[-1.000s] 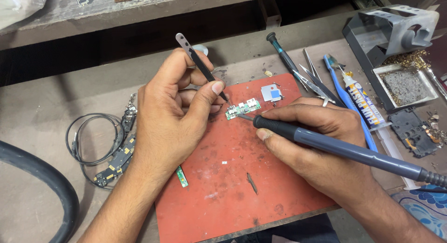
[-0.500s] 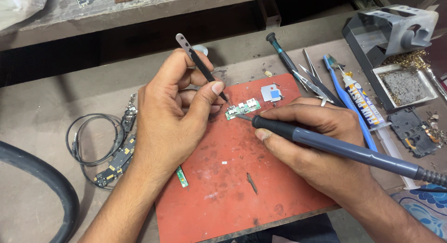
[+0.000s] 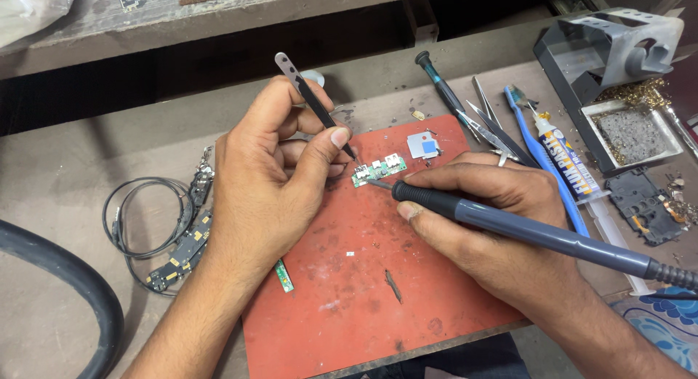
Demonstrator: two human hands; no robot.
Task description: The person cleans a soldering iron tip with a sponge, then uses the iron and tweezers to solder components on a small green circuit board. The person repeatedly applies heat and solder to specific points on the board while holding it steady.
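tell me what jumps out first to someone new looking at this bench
The red mat in the middle draws the eye, with a small green circuit board near its top edge. The left hand holds black tweezers down to the board, while the right hand brings the tip of a grey soldering iron to it from the right. A tangle of black wire with small boards lies left of the mat.

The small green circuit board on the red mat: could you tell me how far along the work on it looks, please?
Done: the small green circuit board lies on the red mat, tools laid out beside. In hand: the left hand holds tweezers with their tips at the board; the right hand holds the soldering iron with its tip on the board. Left: whether any joint is finished cannot be told; both tools are on the board.
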